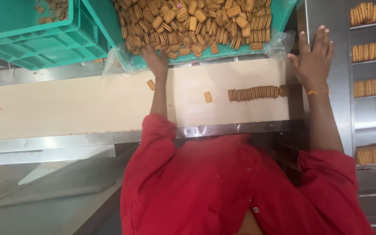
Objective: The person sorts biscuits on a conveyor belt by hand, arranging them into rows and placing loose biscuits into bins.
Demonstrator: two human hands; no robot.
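My left hand (156, 58) reaches into the loose biscuits (192, 24) at the lip of the green crate (109, 26), and its fingertips are buried among them, so I cannot tell whether they grip any. The crate runs off the top edge, as does the 2nd green crate (31, 41) to its left, cut by the left edge too. My right hand (312, 58) lies flat, hiding the end of the biscuit row (257, 92) on the belt (66, 104). The stacked rows in the steel channels (373, 69) are cut off at the right edge. My red shirt (223, 182) covers the belt's near rail (205, 129) and everything beneath.
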